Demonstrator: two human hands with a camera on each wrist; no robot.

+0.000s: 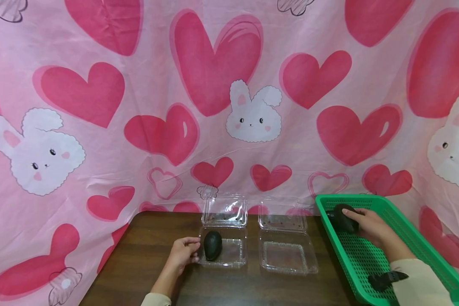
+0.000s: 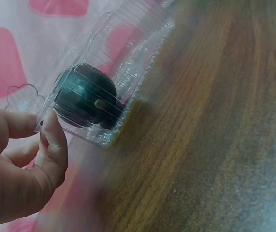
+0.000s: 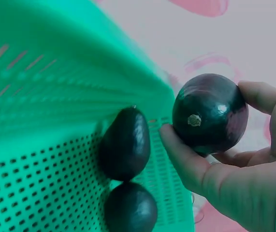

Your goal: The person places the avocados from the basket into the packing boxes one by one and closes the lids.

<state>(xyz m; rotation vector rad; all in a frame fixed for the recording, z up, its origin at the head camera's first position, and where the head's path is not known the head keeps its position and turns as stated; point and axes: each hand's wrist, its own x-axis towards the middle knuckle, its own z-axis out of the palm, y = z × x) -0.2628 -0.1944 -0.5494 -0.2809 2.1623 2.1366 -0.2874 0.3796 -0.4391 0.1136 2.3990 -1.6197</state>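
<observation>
My left hand (image 1: pixel 181 255) pinches the near left edge of a clear plastic clamshell box (image 1: pixel 235 257) between thumb and fingers. One dark avocado (image 1: pixel 213 245) lies in the left part of that box, whose lid stands open at the back. In the head view, my right hand (image 1: pixel 371 227) is over the far end of a green basket (image 1: pixel 361 255). It grips another dark avocado (image 3: pixel 210 113) with thumb and fingertips around its sides. Below it in the right wrist view, two more avocados, an upper one (image 3: pixel 125 145) and a lower one (image 3: pixel 130 208), lie inside the basket.
A second clear clamshell box (image 1: pixel 287 259), lid raised, sits on the brown wooden table (image 1: pixel 222 289) between the first box and the basket. Pink cloth (image 1: pixel 145 85) with hearts and rabbits hangs behind the table and at its sides.
</observation>
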